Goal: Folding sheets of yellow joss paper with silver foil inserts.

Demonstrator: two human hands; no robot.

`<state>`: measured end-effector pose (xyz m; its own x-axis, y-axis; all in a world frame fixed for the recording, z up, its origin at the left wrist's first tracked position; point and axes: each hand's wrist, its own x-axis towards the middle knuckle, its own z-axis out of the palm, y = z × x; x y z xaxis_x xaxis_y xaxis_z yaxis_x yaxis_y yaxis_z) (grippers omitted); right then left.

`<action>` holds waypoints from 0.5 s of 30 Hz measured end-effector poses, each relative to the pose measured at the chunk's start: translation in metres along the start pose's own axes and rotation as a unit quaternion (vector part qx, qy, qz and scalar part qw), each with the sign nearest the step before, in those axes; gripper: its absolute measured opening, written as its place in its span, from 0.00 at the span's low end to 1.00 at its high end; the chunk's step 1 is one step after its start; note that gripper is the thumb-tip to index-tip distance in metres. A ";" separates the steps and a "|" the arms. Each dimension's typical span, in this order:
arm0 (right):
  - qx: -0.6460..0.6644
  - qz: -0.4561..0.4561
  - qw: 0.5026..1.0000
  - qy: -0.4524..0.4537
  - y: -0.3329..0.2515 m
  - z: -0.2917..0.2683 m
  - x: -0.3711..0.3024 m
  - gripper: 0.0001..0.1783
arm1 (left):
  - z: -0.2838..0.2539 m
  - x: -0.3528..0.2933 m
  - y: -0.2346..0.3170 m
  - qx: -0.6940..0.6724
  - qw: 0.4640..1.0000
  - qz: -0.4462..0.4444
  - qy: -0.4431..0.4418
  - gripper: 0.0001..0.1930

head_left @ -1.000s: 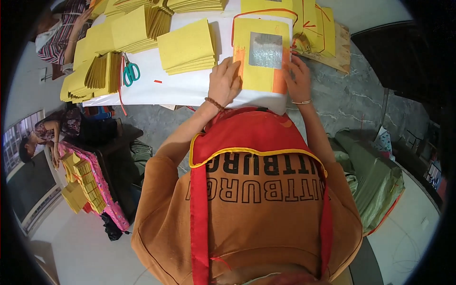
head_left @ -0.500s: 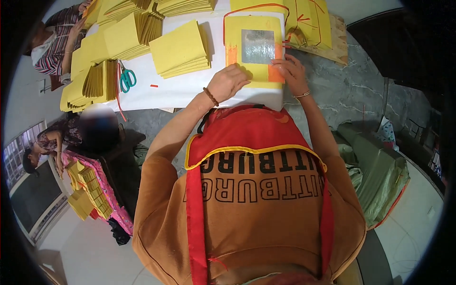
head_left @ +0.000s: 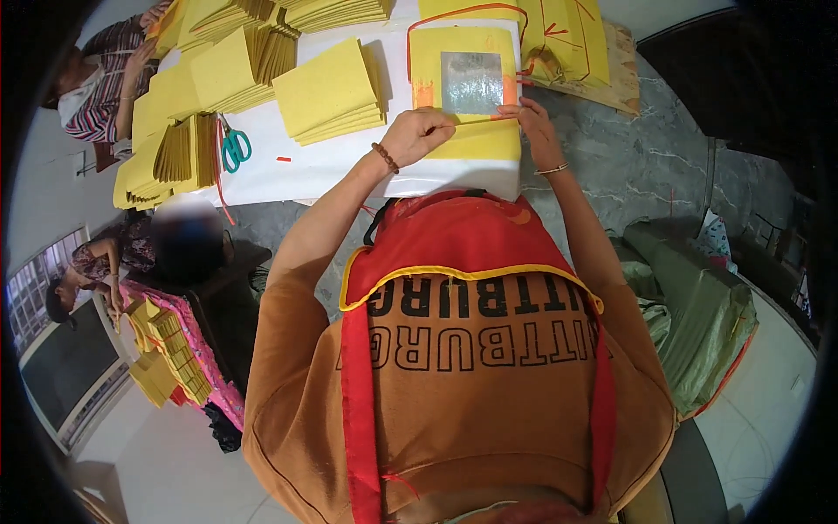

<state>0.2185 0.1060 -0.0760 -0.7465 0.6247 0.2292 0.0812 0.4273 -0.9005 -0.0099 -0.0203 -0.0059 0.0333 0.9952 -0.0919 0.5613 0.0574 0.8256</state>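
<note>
A yellow paper sheet with a silver square and orange patches lies before me on the white-covered table. Its near edge is turned up or folded along a line just below the silver square. More yellow paper shows beneath that line. My left hand is closed, thumb and fingers pinching the left part of this edge. At the right end, my right hand has its fingertips on the orange corner, thumb side hidden. A red cord curves around the sheet's far side.
Left of the sheet is a fanned yellow paper stack, with more bundles beyond. Teal-handled scissors and a small red strip lie nearby. A wooden board holds tied yellow paper. Other people sit at the left.
The sheet's near edge has been turned up away from me, covering its lower orange patches. Both hands have shifted slightly, the left one now closed tighter at the edge.
</note>
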 end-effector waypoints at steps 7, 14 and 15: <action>0.017 0.034 0.999 0.032 -0.005 0.003 -0.001 0.20 | 0.004 0.003 -0.007 -0.044 0.998 -0.048 0.009 0.11; 0.056 0.090 0.994 0.010 -0.001 0.003 -0.005 0.22 | 0.000 0.006 0.001 -0.119 0.984 -0.129 -0.003 0.10; 0.056 0.090 0.994 0.010 0.002 0.003 -0.005 0.22 | 0.000 0.006 0.001 -0.119 0.984 -0.129 -0.002 0.10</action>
<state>0.2208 0.1019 -0.0799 -0.7137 0.6972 0.0673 0.1376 0.2338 -0.9625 -0.0089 -0.0143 -0.0054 -0.0810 0.9450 -0.3170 0.3413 0.3251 0.8820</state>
